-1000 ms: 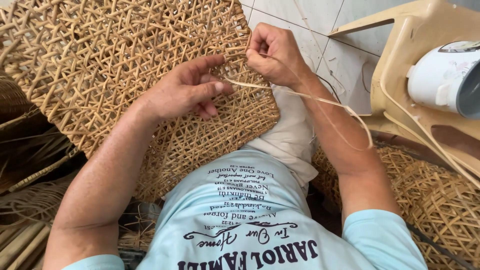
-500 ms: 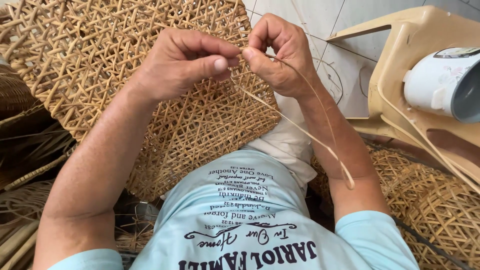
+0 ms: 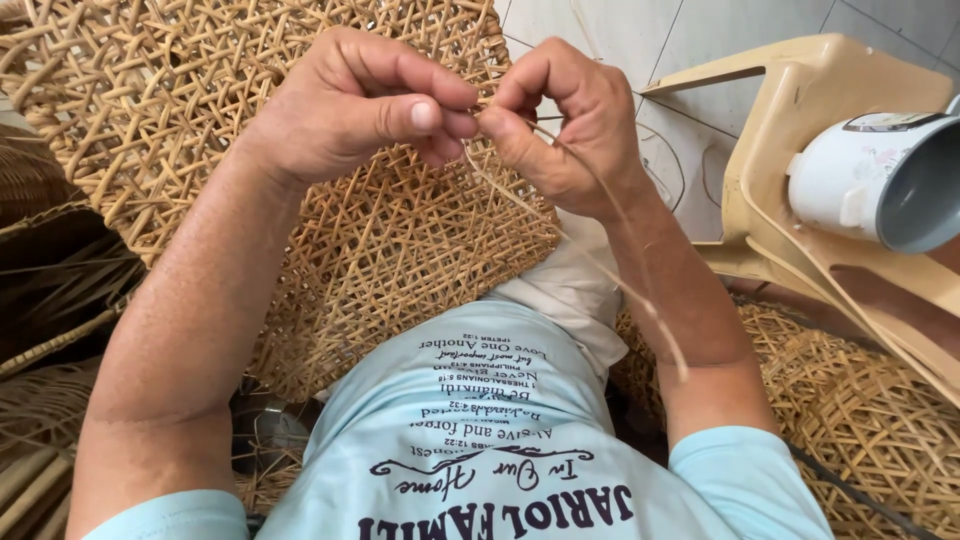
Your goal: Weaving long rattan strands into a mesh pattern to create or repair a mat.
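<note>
1. At frame centre-top, left hand (image 3: 350, 110) & right hand (image 3: 570, 125) meet, fingertips touching.
2. Both grips narrow, pinched on a thin rattan strand (image 3: 520, 205); strand trails down-right past the right forearm.
3. Woven cane panel (image 3: 200, 120) fills upper left, resting on the lap under the hands.
4. Right of frame: beige plastic chair (image 3: 800, 100) w/ white mug (image 3: 880, 180); more weave lower right.
</note>
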